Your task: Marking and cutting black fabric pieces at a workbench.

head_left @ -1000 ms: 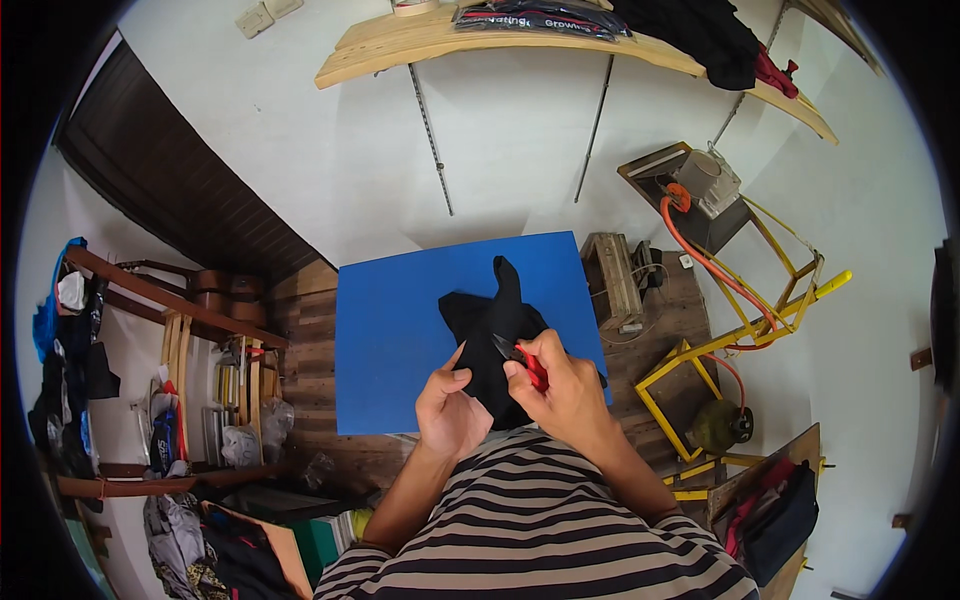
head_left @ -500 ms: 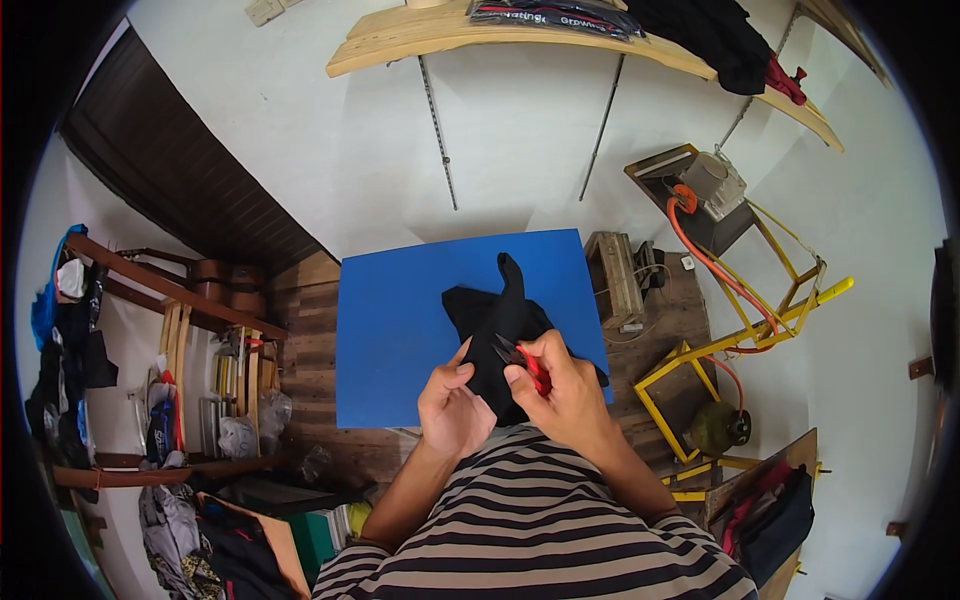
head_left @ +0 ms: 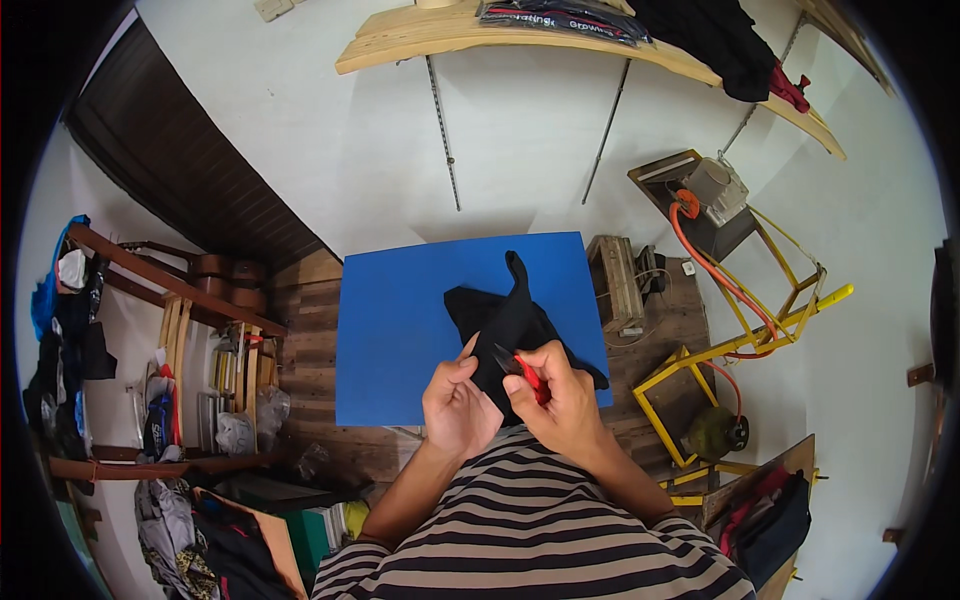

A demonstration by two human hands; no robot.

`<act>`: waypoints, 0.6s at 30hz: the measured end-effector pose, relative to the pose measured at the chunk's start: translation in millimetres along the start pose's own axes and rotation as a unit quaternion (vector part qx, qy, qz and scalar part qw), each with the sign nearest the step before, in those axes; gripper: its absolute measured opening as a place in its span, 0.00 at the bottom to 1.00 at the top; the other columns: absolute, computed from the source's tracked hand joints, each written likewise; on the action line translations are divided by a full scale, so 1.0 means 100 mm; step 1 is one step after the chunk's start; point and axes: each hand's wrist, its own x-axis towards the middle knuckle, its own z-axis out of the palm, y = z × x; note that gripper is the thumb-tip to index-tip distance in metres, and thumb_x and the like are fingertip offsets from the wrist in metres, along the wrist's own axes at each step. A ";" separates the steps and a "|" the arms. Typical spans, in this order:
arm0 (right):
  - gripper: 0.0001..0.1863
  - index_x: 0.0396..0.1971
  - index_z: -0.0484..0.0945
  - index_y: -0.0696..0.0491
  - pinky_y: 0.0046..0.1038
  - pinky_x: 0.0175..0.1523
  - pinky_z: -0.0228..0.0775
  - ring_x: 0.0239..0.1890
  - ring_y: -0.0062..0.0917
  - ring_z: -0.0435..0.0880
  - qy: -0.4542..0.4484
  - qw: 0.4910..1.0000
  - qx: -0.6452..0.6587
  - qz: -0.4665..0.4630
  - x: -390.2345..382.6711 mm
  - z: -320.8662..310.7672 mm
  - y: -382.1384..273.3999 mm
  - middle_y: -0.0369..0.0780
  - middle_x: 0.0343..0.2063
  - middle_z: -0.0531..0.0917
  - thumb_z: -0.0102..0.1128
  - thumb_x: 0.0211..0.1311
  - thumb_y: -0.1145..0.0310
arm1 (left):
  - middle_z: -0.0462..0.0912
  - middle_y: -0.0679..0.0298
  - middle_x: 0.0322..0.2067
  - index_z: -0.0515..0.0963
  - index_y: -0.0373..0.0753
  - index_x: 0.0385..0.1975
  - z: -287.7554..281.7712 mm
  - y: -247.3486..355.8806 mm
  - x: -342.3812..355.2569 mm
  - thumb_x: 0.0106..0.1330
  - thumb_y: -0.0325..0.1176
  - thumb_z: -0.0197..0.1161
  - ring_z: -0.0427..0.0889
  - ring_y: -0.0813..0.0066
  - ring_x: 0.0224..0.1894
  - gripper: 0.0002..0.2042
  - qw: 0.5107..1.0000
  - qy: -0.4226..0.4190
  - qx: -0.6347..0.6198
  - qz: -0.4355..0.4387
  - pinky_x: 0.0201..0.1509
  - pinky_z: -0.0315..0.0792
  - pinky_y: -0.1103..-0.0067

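Note:
A piece of black cloth (head_left: 483,315), perhaps a garment, lies bunched on the blue tabletop (head_left: 390,320), and one narrow part of it sticks up away from me. My left hand (head_left: 458,405) grips the cloth's near left edge, thumb on top and the other fingers partly hidden beneath. In my right hand (head_left: 562,405) is a pair of small thread snips (head_left: 536,382) with red handles, squeezed between thumb and fingers. Their dark blades point up and left and lie right over the cloth near my left thumb. Whether the tips touch the fabric is too small to tell.
Beyond the table, a wooden shelf (head_left: 560,42) on the white wall bears packaged and dark clothing. At right stand a wooden crate (head_left: 612,285) and a yellow metal frame (head_left: 700,358) with an orange hose and gas cylinder. Racks of clothes and books (head_left: 232,370) line the left.
Both hands stay almost in place, with the snips still over the cloth. The upright part of the cloth bends slightly more, and the whole view has shifted a little.

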 end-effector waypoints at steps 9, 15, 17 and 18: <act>0.15 0.39 0.70 0.60 0.27 0.22 0.69 0.15 0.29 0.77 0.002 1.000 0.009 0.027 -0.01 -0.04 0.00 0.42 0.16 0.75 0.63 0.60 0.66 | 0.76 0.60 0.50 0.68 0.35 0.53 0.08 0.01 0.01 0.66 0.37 0.43 0.73 0.70 0.55 0.19 1.000 -0.005 0.015 -0.006 0.62 0.63 0.74; 0.16 0.37 0.72 0.60 0.27 0.20 0.69 0.14 0.28 0.79 0.037 0.996 -0.067 -0.049 -0.01 -0.01 -0.01 0.40 0.14 0.76 0.66 0.56 0.67 | 0.76 0.60 0.49 0.68 0.36 0.53 0.10 0.00 -0.01 0.67 0.38 0.43 0.74 0.70 0.54 0.19 1.000 -0.005 0.023 0.001 0.62 0.63 0.74; 0.15 0.36 0.73 0.60 0.27 0.20 0.70 0.15 0.29 0.79 0.035 0.996 -0.074 -0.045 -0.01 -0.02 -0.02 0.40 0.14 0.76 0.66 0.55 0.67 | 0.76 0.60 0.50 0.68 0.36 0.53 0.12 0.00 -0.02 0.67 0.38 0.43 0.73 0.70 0.54 0.19 1.000 0.013 0.019 -0.001 0.62 0.63 0.74; 0.15 0.36 0.73 0.60 0.26 0.20 0.70 0.15 0.29 0.80 0.032 0.995 -0.082 -0.041 -0.01 -0.02 -0.03 0.40 0.14 0.76 0.67 0.54 0.68 | 0.76 0.61 0.50 0.68 0.36 0.53 0.12 0.01 -0.02 0.67 0.38 0.43 0.73 0.70 0.54 0.19 1.000 0.007 0.020 -0.003 0.62 0.63 0.74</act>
